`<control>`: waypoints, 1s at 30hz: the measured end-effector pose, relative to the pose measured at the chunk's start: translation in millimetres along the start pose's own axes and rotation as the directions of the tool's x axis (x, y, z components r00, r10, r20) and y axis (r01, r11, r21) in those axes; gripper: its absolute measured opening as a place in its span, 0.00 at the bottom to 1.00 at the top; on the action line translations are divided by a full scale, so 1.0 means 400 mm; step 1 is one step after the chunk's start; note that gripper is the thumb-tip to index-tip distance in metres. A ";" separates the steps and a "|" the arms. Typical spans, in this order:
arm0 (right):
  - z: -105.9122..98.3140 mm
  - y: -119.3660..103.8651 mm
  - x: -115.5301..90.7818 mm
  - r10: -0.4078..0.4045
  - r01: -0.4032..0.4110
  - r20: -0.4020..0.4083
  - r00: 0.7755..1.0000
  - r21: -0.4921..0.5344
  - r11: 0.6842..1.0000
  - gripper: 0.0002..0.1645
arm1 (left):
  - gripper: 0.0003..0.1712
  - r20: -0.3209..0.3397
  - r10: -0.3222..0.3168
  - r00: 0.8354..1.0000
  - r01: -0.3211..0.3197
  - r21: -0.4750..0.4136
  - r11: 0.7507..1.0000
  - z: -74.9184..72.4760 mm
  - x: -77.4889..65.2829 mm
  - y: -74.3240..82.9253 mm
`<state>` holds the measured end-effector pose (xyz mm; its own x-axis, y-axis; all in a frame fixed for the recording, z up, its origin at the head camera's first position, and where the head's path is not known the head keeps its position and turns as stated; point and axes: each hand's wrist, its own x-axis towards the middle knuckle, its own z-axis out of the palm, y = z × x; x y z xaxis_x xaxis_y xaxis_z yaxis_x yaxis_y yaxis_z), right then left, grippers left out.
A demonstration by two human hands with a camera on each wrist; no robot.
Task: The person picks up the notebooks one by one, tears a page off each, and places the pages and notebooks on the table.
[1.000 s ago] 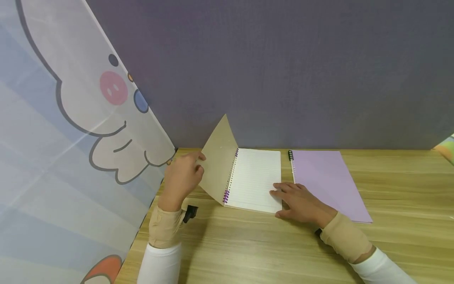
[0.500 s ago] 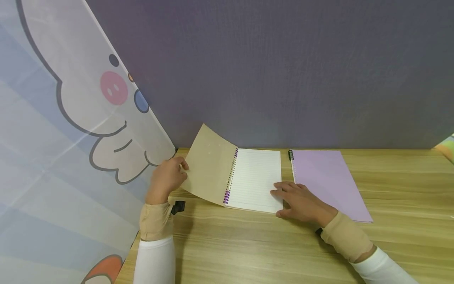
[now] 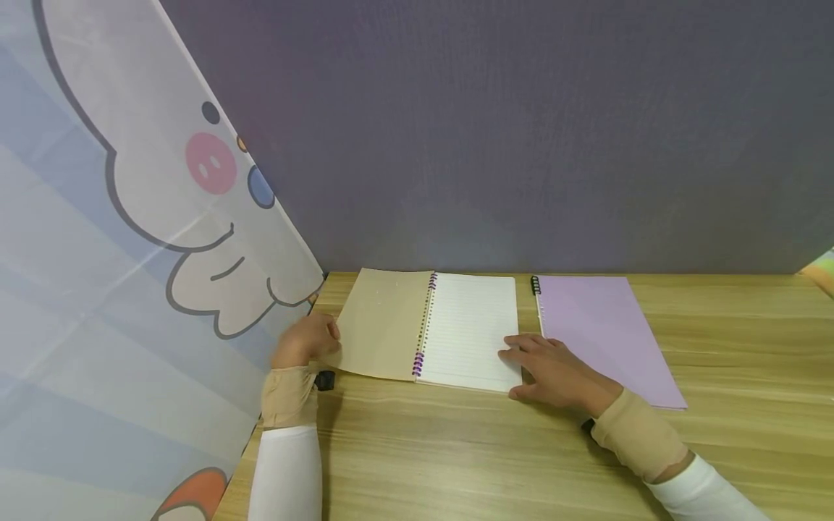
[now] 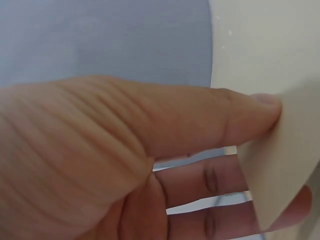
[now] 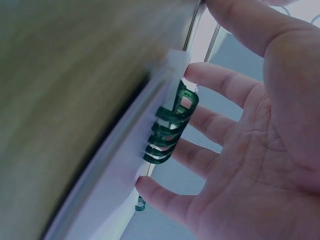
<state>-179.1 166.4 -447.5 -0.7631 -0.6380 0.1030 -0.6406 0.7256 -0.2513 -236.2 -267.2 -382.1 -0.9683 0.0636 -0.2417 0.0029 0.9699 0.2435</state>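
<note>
A spiral notebook (image 3: 469,325) with purple rings lies open at a white lined page. Its beige cover (image 3: 384,325) is turned out to the left, low over the table. My left hand (image 3: 305,340) pinches the cover's outer edge; in the left wrist view the thumb (image 4: 250,112) presses on its inner side, with fingers behind it. My right hand (image 3: 554,373) rests with spread, fairly straight fingers at the right edge of the lined page. Beneath that hand's wrist side lies a lilac notebook (image 3: 593,325), its dark green rings (image 5: 172,125) near my fingers in the right wrist view.
The wooden table (image 3: 456,449) meets a grey wall panel (image 3: 521,145) right behind both notebooks. A cartoon-printed sheet (image 3: 130,325) borders the table on the left, close beside my left hand.
The beige cover has swung left and down from nearly upright to almost flat. My left hand has moved left and lower with it, while the right hand has stayed in place.
</note>
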 end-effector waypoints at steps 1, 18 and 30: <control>0.000 0.000 0.000 0.000 0.000 0.001 1.000 0.001 1.000 0.39 | 0.06 0.007 0.001 1.000 -0.001 -0.007 1.000 0.007 0.004 -0.004; 0.002 0.001 0.001 0.005 -0.005 0.001 1.000 0.011 1.000 0.39 | 0.17 -0.023 -0.092 0.996 0.093 0.038 0.995 0.043 0.025 0.021; 0.000 0.001 0.000 0.007 -0.007 -0.004 1.000 0.023 1.000 0.38 | 0.21 -0.153 0.380 0.912 -0.390 -0.036 0.920 0.146 0.097 0.229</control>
<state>-179.4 166.7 -447.5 -0.7681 -0.6316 0.1054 -0.6330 0.7241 -0.2739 -258.7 -162.0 -424.2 -0.9202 0.3911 0.0155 0.3712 0.8593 0.3518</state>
